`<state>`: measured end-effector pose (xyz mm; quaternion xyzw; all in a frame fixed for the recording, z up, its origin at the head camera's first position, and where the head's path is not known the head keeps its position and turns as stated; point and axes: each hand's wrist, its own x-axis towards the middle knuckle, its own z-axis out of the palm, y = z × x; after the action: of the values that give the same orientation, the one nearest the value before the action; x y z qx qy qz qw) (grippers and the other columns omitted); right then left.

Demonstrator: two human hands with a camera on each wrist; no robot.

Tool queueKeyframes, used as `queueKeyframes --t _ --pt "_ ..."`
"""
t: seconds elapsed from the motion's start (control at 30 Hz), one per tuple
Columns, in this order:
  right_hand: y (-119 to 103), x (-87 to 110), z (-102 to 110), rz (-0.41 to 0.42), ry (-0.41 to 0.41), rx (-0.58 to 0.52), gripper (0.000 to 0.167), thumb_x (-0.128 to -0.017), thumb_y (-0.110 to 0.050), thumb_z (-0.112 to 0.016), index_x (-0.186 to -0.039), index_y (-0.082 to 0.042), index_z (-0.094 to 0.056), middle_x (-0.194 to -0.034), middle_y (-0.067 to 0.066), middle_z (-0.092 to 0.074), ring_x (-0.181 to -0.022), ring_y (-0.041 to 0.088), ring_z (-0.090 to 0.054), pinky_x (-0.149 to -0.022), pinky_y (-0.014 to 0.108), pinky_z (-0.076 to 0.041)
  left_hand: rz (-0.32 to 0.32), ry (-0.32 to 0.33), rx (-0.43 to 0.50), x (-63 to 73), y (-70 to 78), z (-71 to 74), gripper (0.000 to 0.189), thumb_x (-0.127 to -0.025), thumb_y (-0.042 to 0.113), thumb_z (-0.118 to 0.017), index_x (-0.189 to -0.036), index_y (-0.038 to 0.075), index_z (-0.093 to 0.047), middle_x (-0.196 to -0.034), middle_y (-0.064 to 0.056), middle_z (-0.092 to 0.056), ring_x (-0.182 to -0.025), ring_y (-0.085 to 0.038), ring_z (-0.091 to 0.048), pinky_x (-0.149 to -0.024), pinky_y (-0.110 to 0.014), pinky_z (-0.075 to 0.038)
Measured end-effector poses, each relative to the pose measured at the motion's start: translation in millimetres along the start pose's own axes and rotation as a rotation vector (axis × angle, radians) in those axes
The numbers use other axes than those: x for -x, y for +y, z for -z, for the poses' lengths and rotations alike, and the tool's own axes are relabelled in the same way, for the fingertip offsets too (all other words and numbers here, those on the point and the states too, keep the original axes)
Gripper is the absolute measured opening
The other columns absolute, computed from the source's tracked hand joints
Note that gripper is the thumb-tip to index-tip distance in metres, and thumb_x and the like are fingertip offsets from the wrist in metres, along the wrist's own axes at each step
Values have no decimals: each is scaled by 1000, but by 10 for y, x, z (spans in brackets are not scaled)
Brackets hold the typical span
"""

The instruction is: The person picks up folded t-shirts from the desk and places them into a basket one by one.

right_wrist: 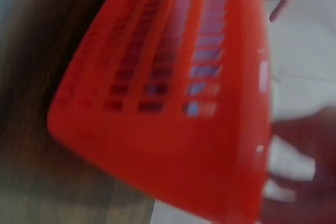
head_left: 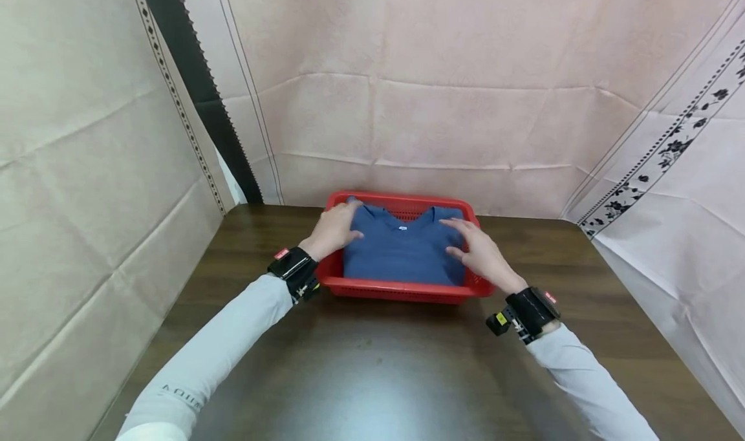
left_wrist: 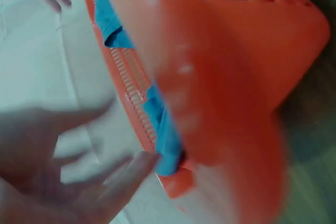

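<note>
A folded blue shirt (head_left: 401, 253) lies in a red plastic basket (head_left: 401, 291), its neckline and small white label toward the back. Over the basket's left end, my left hand (head_left: 336, 229) has its fingers spread near the shirt's left shoulder. My right hand (head_left: 478, 250) reaches across the right end, fingers extended above the shirt's right side. Both hands look relaxed, and neither is curled round anything. The left wrist view catches the left hand (left_wrist: 79, 166) blurred beside a bit of blue cloth (left_wrist: 168, 145). In the right wrist view, the right hand (right_wrist: 304, 166) is at the basket's rim.
The basket stands on a dark brown wooden table (head_left: 372, 370), close to its back edge. Pale cloth (head_left: 442, 118) hangs behind the table, with more cloth at both sides. Black bands with small cameras (head_left: 497, 323) are strapped to both wrists.
</note>
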<state>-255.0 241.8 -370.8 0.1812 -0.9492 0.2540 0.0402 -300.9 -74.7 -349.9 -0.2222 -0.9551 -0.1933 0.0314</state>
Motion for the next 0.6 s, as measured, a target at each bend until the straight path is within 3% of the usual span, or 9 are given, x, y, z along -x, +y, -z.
queueKeyframes --t 0.07,0.13,0.2,0.27,0.33,0.47,0.6 --pt "1 -50 -53 78 -152 -2 64 -97 -18 -69 -155 -14 -41 -161 25 -29 -147 50 -25 -110 70 -30 -95 -157 -45 -23 47 -55 70 -91 27 -78 -151 8 -46 -150 -20 -49 -143 -39 -40 -112 -60 -36" --pt "5 -81 -132 106 -348 8 68 -99 -29 -66 -158 -17 -35 -165 26 -16 -149 54 -12 -110 74 -26 -132 -347 -75 -25 89 -152 72 -93 38 -73 -155 15 -43 -161 -17 -36 -151 -40 -22 -117 -64 -25" --pt "6 -89 -214 80 -529 27 71 -101 -34 -62 -161 -20 -27 -167 26 -5 -149 57 -3 -109 75 -25 -117 -512 -116 1 113 -257 76 -95 46 -68 -159 22 -34 -167 -14 -23 -154 -42 -6 -117 -69 -16" --pt "6 -84 -278 49 -652 60 72 -102 -31 -59 -162 -21 -22 -167 27 2 -148 57 0 -109 75 -27 -67 -614 -157 41 124 -346 78 -96 51 -64 -161 29 -27 -169 -10 -15 -155 -41 1 -118 -70 -12" --pt "8 -74 -317 25 -709 86 71 -103 -24 -56 -163 -21 -19 -167 26 5 -149 56 1 -110 74 -26 -38 -661 -203 74 135 -400 78 -97 54 -60 -162 33 -22 -170 -7 -11 -155 -40 2 -118 -69 -11" --pt "-4 -56 -336 -5 -741 67 71 -103 -15 -53 -163 -23 -16 -167 24 8 -150 54 5 -112 75 -20 -17 -687 -252 113 144 -440 76 -99 54 -56 -162 36 -17 -171 -5 -6 -155 -38 3 -119 -68 -7" --pt "-5 -35 -330 -7 -767 44 70 -104 -21 -52 -163 -27 -14 -167 24 10 -149 55 7 -112 77 -15 -28 -704 -254 121 127 -454 76 -100 53 -54 -163 35 -15 -171 -5 -4 -155 -38 5 -119 -68 -4"
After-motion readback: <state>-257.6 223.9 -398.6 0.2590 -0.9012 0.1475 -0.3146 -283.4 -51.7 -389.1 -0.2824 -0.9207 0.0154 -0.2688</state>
